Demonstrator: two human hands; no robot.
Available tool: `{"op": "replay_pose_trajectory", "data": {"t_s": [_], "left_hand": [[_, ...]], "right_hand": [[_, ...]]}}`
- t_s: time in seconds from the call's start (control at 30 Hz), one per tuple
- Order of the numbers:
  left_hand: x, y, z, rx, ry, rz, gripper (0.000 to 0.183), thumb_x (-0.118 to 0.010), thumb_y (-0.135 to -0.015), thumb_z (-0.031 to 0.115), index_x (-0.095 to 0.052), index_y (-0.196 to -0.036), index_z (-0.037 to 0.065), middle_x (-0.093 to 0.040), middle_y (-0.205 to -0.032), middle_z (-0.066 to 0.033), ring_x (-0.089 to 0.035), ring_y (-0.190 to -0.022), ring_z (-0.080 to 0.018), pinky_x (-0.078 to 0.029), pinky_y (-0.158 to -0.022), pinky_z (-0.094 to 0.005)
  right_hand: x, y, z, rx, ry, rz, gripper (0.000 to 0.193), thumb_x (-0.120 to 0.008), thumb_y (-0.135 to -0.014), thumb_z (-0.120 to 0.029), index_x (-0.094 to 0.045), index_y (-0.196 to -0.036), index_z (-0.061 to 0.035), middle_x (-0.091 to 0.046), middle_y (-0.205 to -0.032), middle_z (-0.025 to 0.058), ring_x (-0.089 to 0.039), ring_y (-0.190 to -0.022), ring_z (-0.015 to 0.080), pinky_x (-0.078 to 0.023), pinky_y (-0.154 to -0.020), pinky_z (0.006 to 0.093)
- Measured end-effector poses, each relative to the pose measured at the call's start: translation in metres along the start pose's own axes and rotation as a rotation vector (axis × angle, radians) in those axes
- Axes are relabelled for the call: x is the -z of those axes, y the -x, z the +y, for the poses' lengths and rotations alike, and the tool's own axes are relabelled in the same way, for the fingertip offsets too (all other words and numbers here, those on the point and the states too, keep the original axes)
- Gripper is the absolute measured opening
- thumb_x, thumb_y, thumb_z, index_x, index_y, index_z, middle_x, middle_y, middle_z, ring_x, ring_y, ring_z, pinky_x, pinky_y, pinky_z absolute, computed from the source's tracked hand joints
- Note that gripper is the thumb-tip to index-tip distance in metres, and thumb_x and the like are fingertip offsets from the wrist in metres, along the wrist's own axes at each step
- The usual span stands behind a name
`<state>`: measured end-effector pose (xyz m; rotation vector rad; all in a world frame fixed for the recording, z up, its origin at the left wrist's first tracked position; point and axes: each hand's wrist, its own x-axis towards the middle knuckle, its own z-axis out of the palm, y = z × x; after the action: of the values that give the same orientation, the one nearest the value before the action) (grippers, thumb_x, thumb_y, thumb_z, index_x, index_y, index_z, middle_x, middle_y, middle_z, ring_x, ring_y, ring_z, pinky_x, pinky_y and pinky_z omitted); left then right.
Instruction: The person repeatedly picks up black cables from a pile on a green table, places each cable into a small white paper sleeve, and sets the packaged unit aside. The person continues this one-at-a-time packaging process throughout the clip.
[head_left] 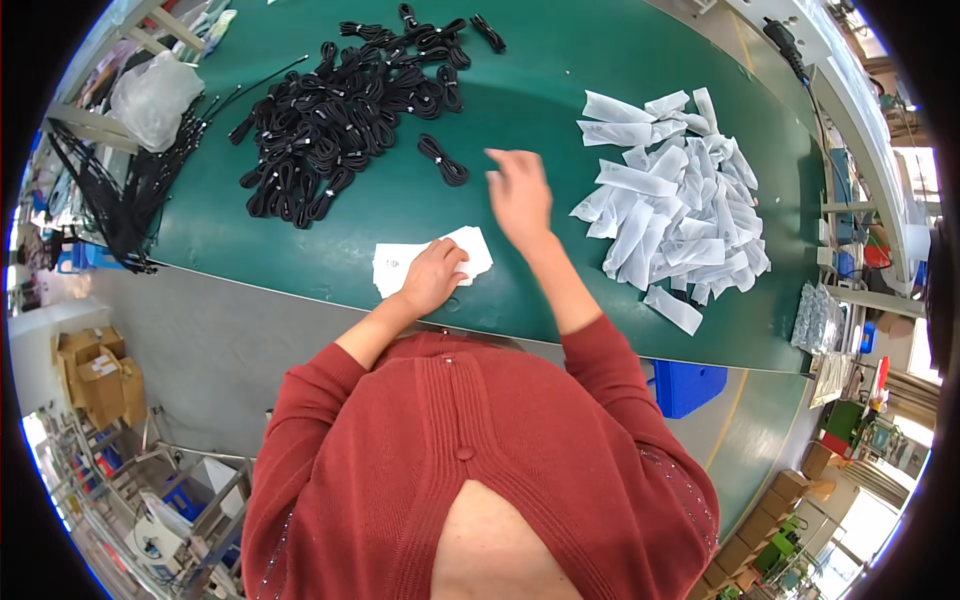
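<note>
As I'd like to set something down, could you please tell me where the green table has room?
The green table is bare beyond the right hand, between the black cables and white packets, and left of the white pieces under the left hand. Both piles are crowded.

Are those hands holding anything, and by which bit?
The left hand curls over the middle of a flat white stack; gripping or pressing, I can't tell. The right hand looks empty.
</note>
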<state>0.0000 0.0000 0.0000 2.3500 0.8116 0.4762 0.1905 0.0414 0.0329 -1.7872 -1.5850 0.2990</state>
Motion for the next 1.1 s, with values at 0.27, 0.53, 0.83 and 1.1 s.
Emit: {"op": "replay_pose_trajectory", "data": {"t_s": [0.27, 0.53, 0.83, 1.1], "left_hand": [[-0.012, -0.001, -0.005, 0.057, 0.063, 0.13, 0.009, -0.069, -0.078, 0.006, -0.061, -0.083, 0.004, -0.06, -0.086, -0.0098, -0.06, -0.082, -0.0299, -0.05, -0.07, -0.039], [-0.015, 0.001, -0.01, 0.313, 0.231, 0.115, 0.008, -0.068, -0.083, 0.006, -0.062, -0.087, 0.003, -0.064, -0.084, -0.0105, -0.063, -0.073, -0.0254, -0.05, -0.066, -0.0345], [-0.016, 0.001, -0.019, 0.419, 0.429, 0.102, 0.008, -0.066, -0.087, 0.005, -0.061, -0.091, 0.001, -0.064, -0.079, -0.0075, -0.059, -0.072, -0.0157, -0.049, -0.068, -0.0295], [-0.007, 0.004, -0.016, 0.388, 0.452, 0.106, 0.007, -0.064, -0.089, 0.005, -0.061, -0.093, 0.001, -0.065, -0.087, -0.0056, -0.058, -0.076, -0.0143, -0.047, -0.07, -0.028]], "right_hand": [[-0.059, -0.013, 0.024, 0.147, 0.168, -0.223, 0.043, -0.069, -0.078, -0.011, -0.057, -0.118, -0.0056, -0.054, -0.108, 0.0154, -0.053, -0.102, 0.0345, -0.048, -0.085, 0.0463], [-0.015, 0.054, 0.045, -0.345, -0.333, -0.062, 0.022, -0.054, -0.09, -0.013, -0.06, -0.104, 0.0026, -0.066, -0.09, 0.0194, -0.065, -0.084, 0.035, -0.05, -0.078, 0.0412], [0.04, 0.13, 0.004, -0.283, -0.256, -0.148, 0.016, -0.056, -0.094, -0.016, -0.06, -0.1, -0.002, -0.066, -0.088, 0.0197, -0.064, -0.079, 0.037, -0.05, -0.07, 0.0436], [0.043, 0.137, 0.007, -0.279, -0.255, -0.232, 0.016, -0.055, -0.095, -0.017, -0.06, -0.098, -0.0022, -0.065, -0.087, 0.019, -0.063, -0.077, 0.0379, -0.049, -0.069, 0.0449]]}}
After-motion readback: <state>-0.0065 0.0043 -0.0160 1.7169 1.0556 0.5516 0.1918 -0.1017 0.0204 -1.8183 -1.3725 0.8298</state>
